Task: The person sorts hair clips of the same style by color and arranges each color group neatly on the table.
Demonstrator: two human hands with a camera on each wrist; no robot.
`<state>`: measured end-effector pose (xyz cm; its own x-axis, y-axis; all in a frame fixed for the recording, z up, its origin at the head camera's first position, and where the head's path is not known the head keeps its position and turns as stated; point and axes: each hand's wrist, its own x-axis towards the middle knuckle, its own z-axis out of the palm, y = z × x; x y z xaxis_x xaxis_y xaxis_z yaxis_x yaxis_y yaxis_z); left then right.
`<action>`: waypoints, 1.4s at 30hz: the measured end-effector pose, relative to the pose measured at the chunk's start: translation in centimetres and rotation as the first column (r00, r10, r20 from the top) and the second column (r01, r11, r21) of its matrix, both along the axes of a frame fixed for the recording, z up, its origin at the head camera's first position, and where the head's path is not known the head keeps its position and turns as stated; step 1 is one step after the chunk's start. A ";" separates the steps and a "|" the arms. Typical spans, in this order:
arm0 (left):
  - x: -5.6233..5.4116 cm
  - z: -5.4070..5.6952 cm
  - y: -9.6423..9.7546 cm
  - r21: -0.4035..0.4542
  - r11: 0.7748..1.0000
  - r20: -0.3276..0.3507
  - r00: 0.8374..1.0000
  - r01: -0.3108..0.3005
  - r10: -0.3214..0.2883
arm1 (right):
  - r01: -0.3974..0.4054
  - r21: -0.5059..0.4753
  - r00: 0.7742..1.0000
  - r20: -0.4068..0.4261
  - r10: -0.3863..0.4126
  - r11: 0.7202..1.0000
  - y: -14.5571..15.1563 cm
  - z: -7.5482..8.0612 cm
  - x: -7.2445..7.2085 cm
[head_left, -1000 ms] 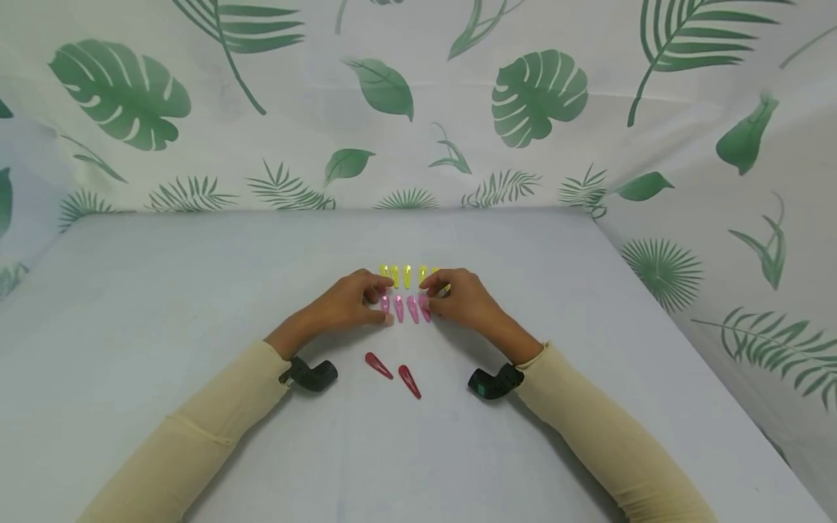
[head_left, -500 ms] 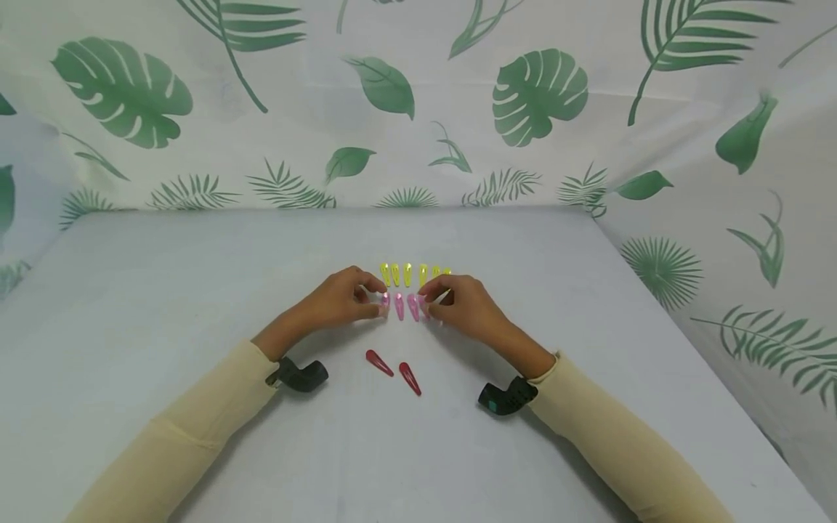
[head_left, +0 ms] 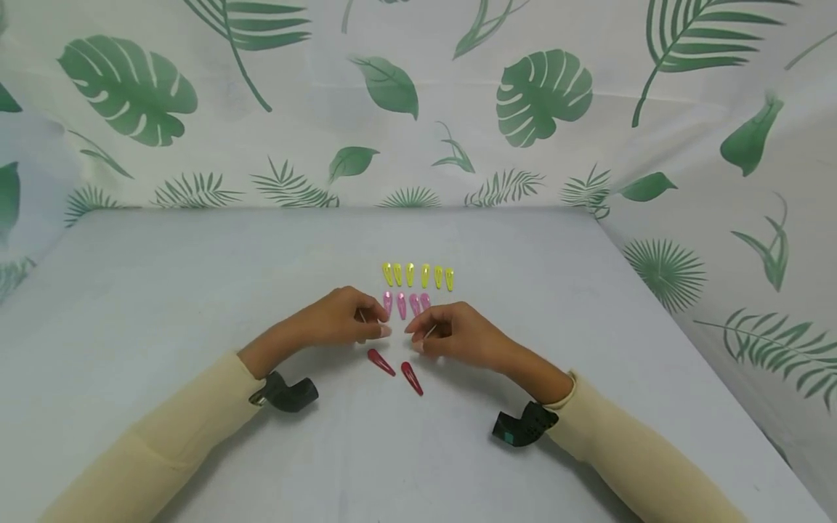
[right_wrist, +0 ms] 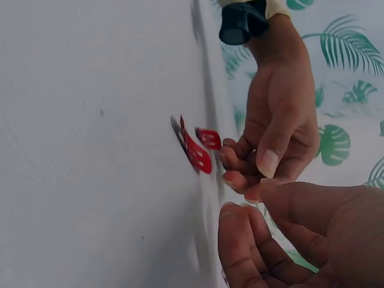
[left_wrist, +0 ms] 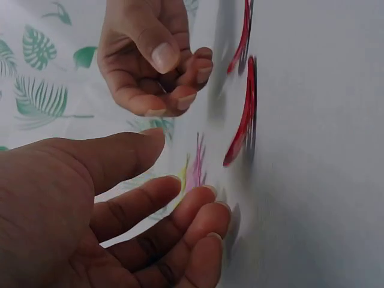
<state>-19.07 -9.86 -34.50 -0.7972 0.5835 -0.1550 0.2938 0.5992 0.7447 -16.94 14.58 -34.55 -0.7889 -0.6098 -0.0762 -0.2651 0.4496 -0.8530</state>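
Note:
My left hand hovers just above the table, fingers loosely bent, holding nothing. Facing it, my right hand is likewise bare, its thumb and fingers slightly apart. Between and below them lie two red snap hair clips: the left red clip slants, and the right red clip sits nearer me. Both red clips also appear in each wrist view. Beyond the fingertips is a row of several pink hair clips, the outer ones partly overlapped by my hands. Behind it runs a row of several yellow hair clips.
A pale cloth covers the table. A leaf-printed sheet rises behind it and along the sides. Black wrist cameras sit on both forearms, the left camera and the right camera.
Both hands have drawn back from the pink clips toward me, the right one further, uncovering the yellow row. The pink and red clips stay where they were.

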 end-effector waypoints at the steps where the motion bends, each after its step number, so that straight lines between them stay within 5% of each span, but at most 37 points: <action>1: 0.2 0.1 0.1 -0.008 1.000 0.012 1.000 0.000 0.000 | -0.008 -0.005 1.000 0.004 0.008 1.000 0.0 0.0 0.2; 9: 1.4 0.4 0.1 -0.055 0.998 0.098 0.995 0.008 -0.003 | -0.075 -0.023 0.997 0.006 0.075 0.997 0.0 -0.6 0.9; 23: 1.9 -0.3 0.2 -0.033 0.999 0.011 1.000 0.030 -0.029 | -0.038 0.207 0.984 -0.161 0.072 0.978 -1.3 -0.6 2.2; 30: 1.7 -0.1 0.0 0.000 0.998 -0.006 0.998 0.060 -0.060 | -0.056 0.156 0.988 -0.136 0.078 0.986 -0.9 -0.6 2.0; 37: 1.5 0.2 0.1 0.121 0.990 0.057 0.995 0.075 -0.082 | -0.083 0.052 0.994 -0.068 0.086 0.995 -0.7 -0.5 1.8; 42: 1.5 0.1 0.2 0.188 0.973 -0.021 0.991 0.132 -0.131 | -0.067 0.018 0.995 -0.067 0.068 0.998 -0.6 -0.4 1.6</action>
<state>-17.58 -9.64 -34.40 -0.7122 0.7015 -0.0259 0.3671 0.4037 0.8380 -15.30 13.94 -34.97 -0.7497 -0.6608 -0.0346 -0.3516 0.4421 -0.8252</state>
